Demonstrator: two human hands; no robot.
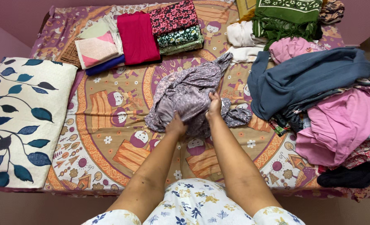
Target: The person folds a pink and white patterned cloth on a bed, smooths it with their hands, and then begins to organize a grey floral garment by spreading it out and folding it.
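A crumpled grey-lilac patterned garment (pixel 189 89) lies in the middle of the bed. My left hand (pixel 176 124) grips its near edge. Just right of it, my right hand (pixel 214 106) grips a fold of the same garment. The fingers of both hands are buried in the cloth. The garment rests on an orange and purple printed bedsheet (pixel 106 137).
Folded clothes sit at the back: a red piece (pixel 138 37), a floral stack (pixel 176 27), a pink-cream piece (pixel 95 48). A heap of unfolded clothes, blue (pixel 305 77) and pink (pixel 339 125), fills the right side. A leaf-print pillow (pixel 22 121) lies at the left.
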